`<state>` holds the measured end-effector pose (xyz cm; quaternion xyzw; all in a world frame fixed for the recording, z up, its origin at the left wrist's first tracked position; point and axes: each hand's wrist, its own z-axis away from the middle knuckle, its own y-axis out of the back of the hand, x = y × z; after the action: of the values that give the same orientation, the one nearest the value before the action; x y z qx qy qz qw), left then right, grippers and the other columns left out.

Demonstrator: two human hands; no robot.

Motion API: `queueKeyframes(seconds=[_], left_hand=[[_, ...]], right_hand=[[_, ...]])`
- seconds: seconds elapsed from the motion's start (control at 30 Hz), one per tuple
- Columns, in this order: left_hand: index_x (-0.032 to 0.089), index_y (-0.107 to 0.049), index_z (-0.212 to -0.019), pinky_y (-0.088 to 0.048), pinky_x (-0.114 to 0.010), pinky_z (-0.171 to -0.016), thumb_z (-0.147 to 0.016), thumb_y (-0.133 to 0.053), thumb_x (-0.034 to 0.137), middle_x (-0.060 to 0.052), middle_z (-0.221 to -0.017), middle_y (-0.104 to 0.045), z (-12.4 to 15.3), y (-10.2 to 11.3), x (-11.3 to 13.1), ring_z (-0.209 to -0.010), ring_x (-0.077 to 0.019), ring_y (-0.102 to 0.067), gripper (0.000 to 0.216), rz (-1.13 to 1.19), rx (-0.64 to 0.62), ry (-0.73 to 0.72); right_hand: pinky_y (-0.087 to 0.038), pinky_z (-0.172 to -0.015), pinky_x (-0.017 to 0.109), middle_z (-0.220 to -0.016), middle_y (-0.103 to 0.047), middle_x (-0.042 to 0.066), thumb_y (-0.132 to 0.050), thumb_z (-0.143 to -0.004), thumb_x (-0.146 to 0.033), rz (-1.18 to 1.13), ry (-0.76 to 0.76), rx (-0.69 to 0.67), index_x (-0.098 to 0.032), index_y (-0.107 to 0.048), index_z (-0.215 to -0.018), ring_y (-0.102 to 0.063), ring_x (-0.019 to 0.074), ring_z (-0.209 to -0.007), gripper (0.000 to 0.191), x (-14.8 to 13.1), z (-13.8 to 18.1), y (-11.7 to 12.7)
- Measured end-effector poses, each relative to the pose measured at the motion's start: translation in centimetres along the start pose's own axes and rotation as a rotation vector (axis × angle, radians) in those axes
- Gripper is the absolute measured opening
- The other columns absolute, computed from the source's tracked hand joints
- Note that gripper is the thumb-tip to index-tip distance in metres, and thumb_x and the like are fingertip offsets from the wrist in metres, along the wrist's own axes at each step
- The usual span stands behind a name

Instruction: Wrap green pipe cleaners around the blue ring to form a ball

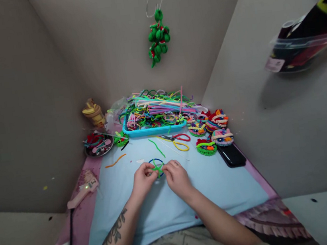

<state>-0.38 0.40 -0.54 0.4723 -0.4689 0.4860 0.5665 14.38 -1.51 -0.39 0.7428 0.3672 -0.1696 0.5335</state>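
I judge winding under way: left hand and right hand both pinch the green pipe cleaner at the ring mid-table; next wrap needs tension.

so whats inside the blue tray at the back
The shallow blue plastic tray holds a heaped tangle of fuzzy pipe cleaners in green, pink, yellow and purple, some spilling over its rim. The tray's floor and anything beneath the pile is covered.
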Motion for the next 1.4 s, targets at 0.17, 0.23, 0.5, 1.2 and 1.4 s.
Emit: queueKeyframes(seconds=[0.17,0.23,0.5,1.2,1.4], left_hand=[[0.015,-0.052,-0.077,-0.029,-0.018,-0.046,-0.060,-0.068,0.026,0.005,-0.051,-0.053,-0.3,0.9,0.7,-0.045,-0.0070,-0.043,0.025,-0.099,-0.164,0.006],[0.016,-0.051,-0.081,-0.027,-0.018,-0.045,-0.061,-0.069,0.028,0.006,-0.049,-0.052,-0.3,1.1,1.0,-0.043,-0.0066,-0.041,0.030,-0.062,-0.173,0.039],[0.018,-0.045,-0.094,-0.028,-0.018,-0.048,-0.066,-0.065,0.030,0.007,-0.053,-0.051,-0.3,1.5,1.1,-0.045,-0.0069,-0.042,0.037,0.060,-0.061,0.022],[0.021,-0.060,-0.097,-0.030,-0.021,-0.050,-0.067,-0.061,0.020,0.003,-0.057,-0.055,0.3,1.8,3.3,-0.048,-0.0109,-0.042,0.030,-0.235,-0.199,-0.196],[0.020,-0.053,-0.101,-0.039,-0.021,-0.054,-0.068,-0.062,0.028,-0.006,-0.095,-0.061,0.3,0.4,2.1,-0.065,-0.0119,-0.054,0.035,-0.049,0.152,-0.147]], right_hand=[[-0.040,-0.074,0.031,-0.078,-0.058,0.004,-0.050,-0.079,-0.011,0.075,0.132,-0.177,-0.022,-0.063,-0.075,-0.048,0.0194,-0.083,0.018,0.4,-2.2,1.6],[-0.041,-0.076,0.031,-0.079,-0.058,0.003,-0.052,-0.078,-0.013,-0.047,0.102,-0.167,-0.022,-0.064,-0.080,-0.050,0.0183,-0.083,0.016,0.8,-2.6,1.6],[-0.042,-0.085,0.033,-0.105,-0.054,0.005,-0.065,-0.069,-0.023,-0.427,-0.217,0.033,-0.025,-0.064,-0.099,-0.051,0.0208,-0.103,0.031,1.4,-1.7,-0.2],[-0.038,-0.088,0.037,-0.095,-0.059,0.007,-0.063,-0.069,-0.033,-0.697,-0.361,-0.102,-0.019,-0.064,-0.060,-0.049,0.0248,-0.110,0.016,1.5,-1.9,-0.8],[-0.044,-0.075,0.029,-0.095,-0.061,0.007,-0.057,-0.074,-0.044,-0.714,-0.426,0.132,-0.018,-0.060,-0.064,-0.055,0.0212,-0.096,0.028,1.5,-1.9,-1.5]])
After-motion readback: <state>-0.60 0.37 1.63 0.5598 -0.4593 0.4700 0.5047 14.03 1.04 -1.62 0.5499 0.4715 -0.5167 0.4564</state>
